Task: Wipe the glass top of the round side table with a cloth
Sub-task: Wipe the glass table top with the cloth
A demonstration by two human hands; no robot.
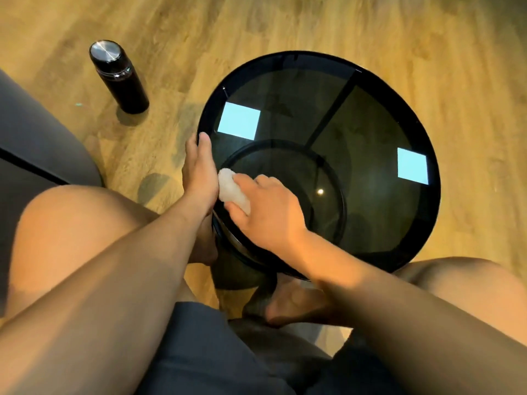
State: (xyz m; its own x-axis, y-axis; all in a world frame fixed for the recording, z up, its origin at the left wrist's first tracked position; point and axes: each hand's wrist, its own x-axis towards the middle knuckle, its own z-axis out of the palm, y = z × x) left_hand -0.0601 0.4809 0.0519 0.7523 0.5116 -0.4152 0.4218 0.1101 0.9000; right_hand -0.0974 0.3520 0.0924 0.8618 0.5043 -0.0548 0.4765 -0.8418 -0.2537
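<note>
Head view, looking straight down over bare knees and dark shorts (pixel 205 352) at a low round glass surface (pixel 370 124). The glass is smoked, dark and glossy, set inside a smooth black rim (pixel 313 57). Two pale blue-white rectangles of reflected light lie on it, one far left (pixel 239 124) and one right (pixel 412 166), with a small bright dot between them, nearer the viewer. Through the glass a smaller black ring (pixel 273 143) and a straight dark bar of the frame show below.

The hands are just beside each other at the near-left edge. The left hand (pixel 199 172) grips the rim, thumb lying on top of it and fingers down the outside. The right hand (pixel 268 206) is clamped on a cloth (pixel 228 186), fingers curled over it and thumb tucked against its near side. The cloth is white, soft and fluffy, bunched into a small wad that sits on the glass just inside the rim, touching the left hand's wrist.

On the wood-grain floor (pixel 285 24), well to the left of the surface, stands a black cylindrical flask (pixel 119 78), upright and closed with a brushed-metal lid (pixel 105 51); what is in it cannot be seen. A grey upholstered seat (pixel 37 132) fills the left edge. A bare foot (pixel 293 306) rests on the floor under the near edge of the glass.
</note>
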